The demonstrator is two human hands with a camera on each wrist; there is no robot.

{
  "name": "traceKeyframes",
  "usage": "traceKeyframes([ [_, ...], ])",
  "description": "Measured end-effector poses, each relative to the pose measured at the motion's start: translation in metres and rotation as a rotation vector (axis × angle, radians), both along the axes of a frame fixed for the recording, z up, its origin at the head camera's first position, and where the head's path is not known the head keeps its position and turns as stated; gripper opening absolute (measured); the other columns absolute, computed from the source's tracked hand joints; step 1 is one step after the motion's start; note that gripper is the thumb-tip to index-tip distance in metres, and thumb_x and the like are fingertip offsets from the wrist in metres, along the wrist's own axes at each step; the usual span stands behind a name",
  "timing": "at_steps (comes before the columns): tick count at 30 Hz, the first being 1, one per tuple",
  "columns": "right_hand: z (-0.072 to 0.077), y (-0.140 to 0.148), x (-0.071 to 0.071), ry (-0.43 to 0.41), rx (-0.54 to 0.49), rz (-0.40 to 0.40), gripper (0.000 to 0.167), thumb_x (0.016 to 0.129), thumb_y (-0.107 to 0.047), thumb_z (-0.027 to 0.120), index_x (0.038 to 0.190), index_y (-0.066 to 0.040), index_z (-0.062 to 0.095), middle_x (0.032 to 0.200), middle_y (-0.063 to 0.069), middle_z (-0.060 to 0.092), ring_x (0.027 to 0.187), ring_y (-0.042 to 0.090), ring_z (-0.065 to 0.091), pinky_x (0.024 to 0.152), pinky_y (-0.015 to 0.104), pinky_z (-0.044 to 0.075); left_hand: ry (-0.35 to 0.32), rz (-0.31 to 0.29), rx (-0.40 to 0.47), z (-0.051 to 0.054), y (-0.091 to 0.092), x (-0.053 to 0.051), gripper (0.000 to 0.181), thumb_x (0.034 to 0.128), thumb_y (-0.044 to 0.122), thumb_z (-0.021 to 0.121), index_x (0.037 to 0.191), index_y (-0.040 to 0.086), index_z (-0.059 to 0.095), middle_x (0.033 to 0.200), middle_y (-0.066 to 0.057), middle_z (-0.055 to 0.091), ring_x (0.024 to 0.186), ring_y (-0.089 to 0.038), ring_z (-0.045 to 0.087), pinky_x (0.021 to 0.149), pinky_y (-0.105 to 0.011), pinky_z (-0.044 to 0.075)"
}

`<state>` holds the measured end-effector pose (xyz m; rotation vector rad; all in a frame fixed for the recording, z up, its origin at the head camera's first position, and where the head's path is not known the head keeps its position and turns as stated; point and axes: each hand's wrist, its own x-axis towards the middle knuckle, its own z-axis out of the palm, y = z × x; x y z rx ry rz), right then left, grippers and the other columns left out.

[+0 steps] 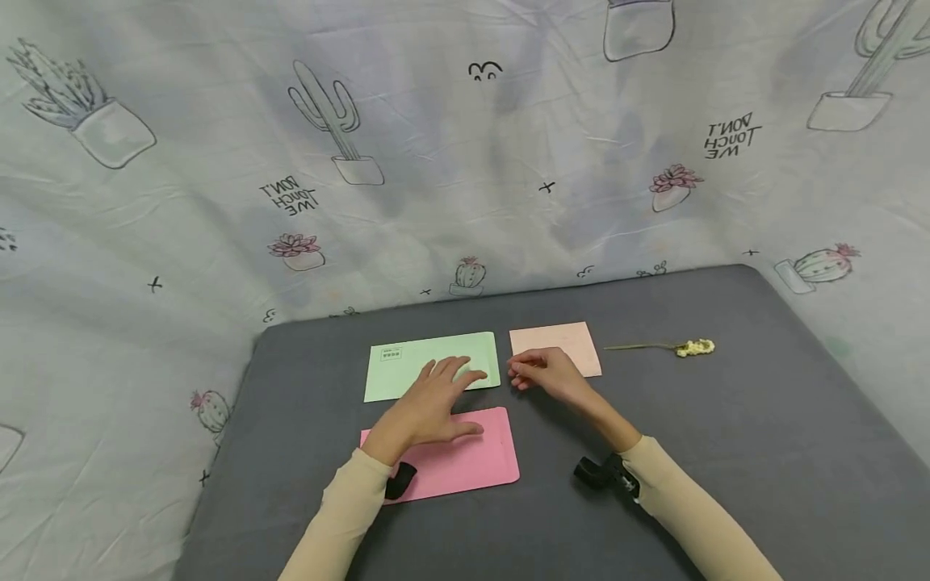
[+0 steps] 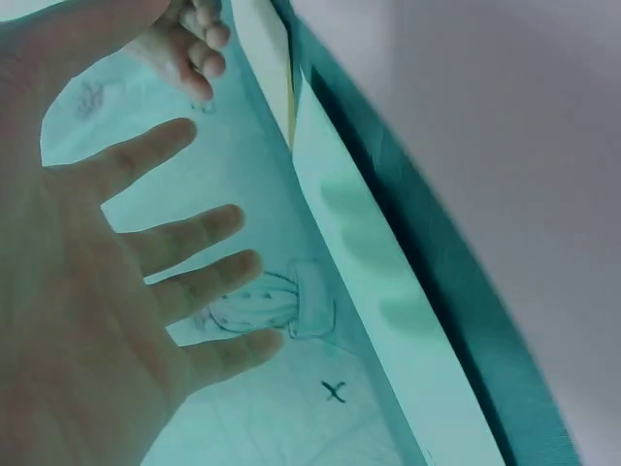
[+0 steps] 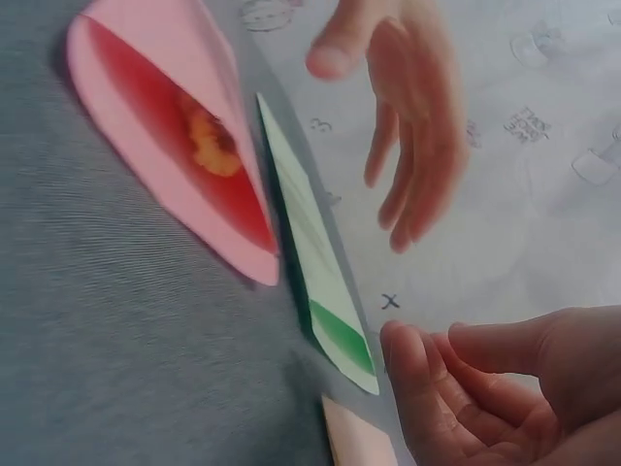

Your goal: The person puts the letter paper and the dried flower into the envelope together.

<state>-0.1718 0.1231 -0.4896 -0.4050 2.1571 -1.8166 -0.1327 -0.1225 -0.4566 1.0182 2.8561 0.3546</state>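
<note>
My left hand (image 1: 429,407), fingers spread, hovers over the pink envelope (image 1: 472,456) and the near edge of the green envelope (image 1: 436,355). Nothing is in its grasp; the left wrist view shows a bare palm (image 2: 87,291). Beside the green envelope's right end is my right hand (image 1: 545,371), partly over the peach envelope (image 1: 574,347). Its fingers curl loosely, thumb near the index finger, and no object shows between them. In the right wrist view, the pink envelope's mouth gapes, with something yellow (image 3: 213,144) inside. The green envelope's mouth (image 3: 340,340) shows too.
A yellow flower sprig (image 1: 695,347) on a thin stem lies right of the peach envelope. Everything rests on a dark grey table (image 1: 726,452). A pale curtain (image 1: 436,161) printed with cacti hangs behind it and along both sides.
</note>
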Motion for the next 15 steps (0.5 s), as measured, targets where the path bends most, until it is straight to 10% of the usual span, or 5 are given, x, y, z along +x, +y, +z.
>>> traceKeyframes([
  [15,-0.004,-0.022,-0.03,-0.117,-0.042,-0.009,0.033,0.099,-0.004,0.054,0.123,0.019,0.055,0.108,0.031,0.066,0.09,0.027,0.072,0.079,0.034,0.058,-0.021,0.066,-0.046,-0.017,0.001,-0.054,0.077,0.0846,0.041,0.072,0.15,0.019,0.037,0.151,-0.017,0.037,0.14,-0.031,0.033,0.11,-0.056,0.03],
])
